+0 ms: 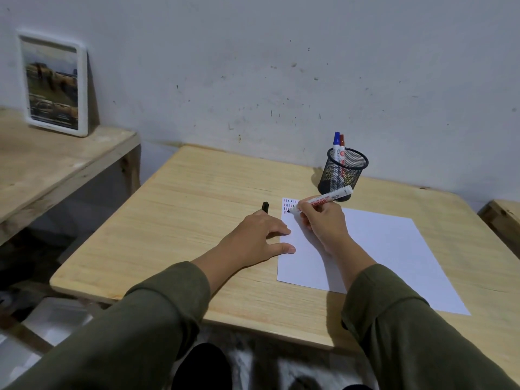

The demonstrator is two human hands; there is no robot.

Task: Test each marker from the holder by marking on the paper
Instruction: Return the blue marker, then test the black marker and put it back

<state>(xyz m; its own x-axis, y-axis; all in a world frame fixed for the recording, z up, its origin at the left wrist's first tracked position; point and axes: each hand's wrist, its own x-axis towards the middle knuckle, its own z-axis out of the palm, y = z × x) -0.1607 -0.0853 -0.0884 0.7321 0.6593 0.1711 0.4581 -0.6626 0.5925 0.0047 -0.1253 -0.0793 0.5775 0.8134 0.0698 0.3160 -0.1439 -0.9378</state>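
A white sheet of paper [388,249] lies on the wooden table [183,209], with rows of short red, blue and black strokes [289,204] at its far left corner. My right hand [323,223] grips a white marker [323,199], its black tip touching the paper by the strokes. My left hand [253,237] rests on the table with two fingers on the paper's left edge, and it holds a black cap [265,206]. A black mesh holder [343,173] behind the paper contains a blue-capped marker [336,144] and a red-capped marker [342,147].
The table stands against a scuffed white wall. To the left is a lower wooden bench [56,167] with a white-framed picture [53,85] leaning on the wall. Another wooden edge [503,220] shows at the far right.
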